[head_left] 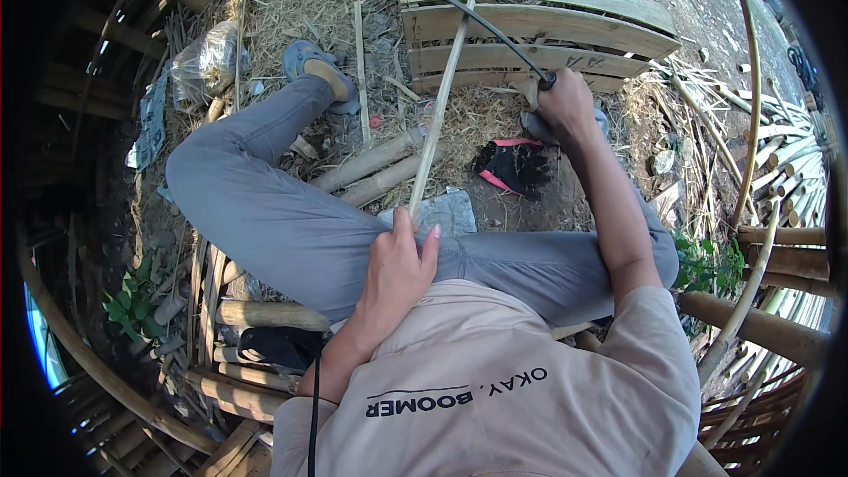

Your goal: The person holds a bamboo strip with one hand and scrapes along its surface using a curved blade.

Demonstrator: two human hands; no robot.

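Note:
A long, pale bamboo strip [438, 115] slants away from my lap toward the wooden slatted crate. Its near end is at my left hand [396, 263], whose fingers are closed on it above my thighs. My right hand [565, 106] is wrapped around the dark handle of a long knife [507, 38]. The thin, slightly curved blade points to the far left over the crate [539, 16]. Near the strip's far end, blade and strip cross; I cannot tell whether the edge is cutting in. On the ground below my right hand lies a black and pink glove [512, 166].
Cut bamboo poles [375, 168] and a flat grey slab [444, 212] lie between my legs. A clear plastic bag [208, 62] is at the far left. Straw and shavings cover the ground. Stacked bamboo [791, 155] stands at the right, and bamboo framing encloses both sides.

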